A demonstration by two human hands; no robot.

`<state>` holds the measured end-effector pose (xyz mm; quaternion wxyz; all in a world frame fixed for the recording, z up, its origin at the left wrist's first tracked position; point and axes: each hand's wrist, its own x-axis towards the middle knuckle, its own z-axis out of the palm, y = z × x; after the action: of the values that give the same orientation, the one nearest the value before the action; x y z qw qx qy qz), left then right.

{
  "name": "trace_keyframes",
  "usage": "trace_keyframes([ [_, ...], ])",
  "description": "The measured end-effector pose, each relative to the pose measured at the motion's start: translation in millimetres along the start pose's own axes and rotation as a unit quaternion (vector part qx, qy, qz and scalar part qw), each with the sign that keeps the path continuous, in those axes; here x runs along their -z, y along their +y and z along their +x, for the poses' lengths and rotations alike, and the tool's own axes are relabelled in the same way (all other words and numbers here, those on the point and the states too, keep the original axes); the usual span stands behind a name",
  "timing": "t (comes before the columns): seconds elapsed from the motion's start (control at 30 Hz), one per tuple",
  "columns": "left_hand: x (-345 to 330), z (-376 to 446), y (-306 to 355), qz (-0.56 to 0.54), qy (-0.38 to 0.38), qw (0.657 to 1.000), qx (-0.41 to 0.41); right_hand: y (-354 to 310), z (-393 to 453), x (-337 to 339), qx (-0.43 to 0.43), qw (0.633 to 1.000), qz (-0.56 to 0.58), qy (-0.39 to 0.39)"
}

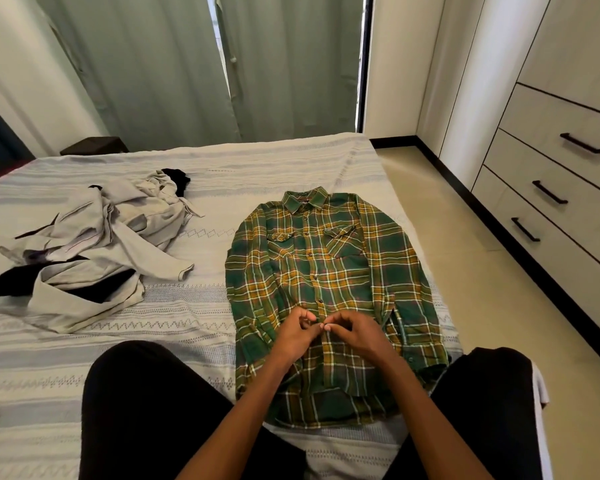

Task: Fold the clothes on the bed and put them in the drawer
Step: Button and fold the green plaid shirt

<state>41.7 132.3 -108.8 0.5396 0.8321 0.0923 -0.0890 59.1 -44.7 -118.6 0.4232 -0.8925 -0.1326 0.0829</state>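
The plaid shirt (323, 289) lies flat on the bed (194, 168), front side up, with its collar pointing away from the person and its hem toward the person's knees, so its long axis runs straight away from the body. Both hands meet on the button line in the lower part of the shirt, directly on this axis. The left hand (293, 336) comes from the left of the line and the right hand (355, 332) from the right, and the two are almost touching each other. The fingers (328, 327) of both hands are curled and pinch the cloth at the button line, probably to close a button, though the button itself is too small to see. Neither hand is clearly nearer; both are at the same place. The shirt is green with yellow and white lines, has two chest pockets, and its sleeves lie along its sides. A heap of grey and black clothes (94, 251) lies unfolded on the bed, well apart to the left. The drawers (551, 188) with dark handles stand at the right, across the floor, all closed.
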Motion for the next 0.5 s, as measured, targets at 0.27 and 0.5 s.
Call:
trace_keyframes([
  [0.27, 24.9, 43.2, 20.9, 0.063, 0.050, 0.995, -0.063, 5.1, 46.9, 29.2, -0.041, 0.997, -0.049, 0.053],
  [0.5, 65.9, 163.5, 68.3, 0.122, 0.085, 0.986, -0.073, -0.5, 170.9, 62.6, -0.067, 0.992, -0.103, -0.006],
])
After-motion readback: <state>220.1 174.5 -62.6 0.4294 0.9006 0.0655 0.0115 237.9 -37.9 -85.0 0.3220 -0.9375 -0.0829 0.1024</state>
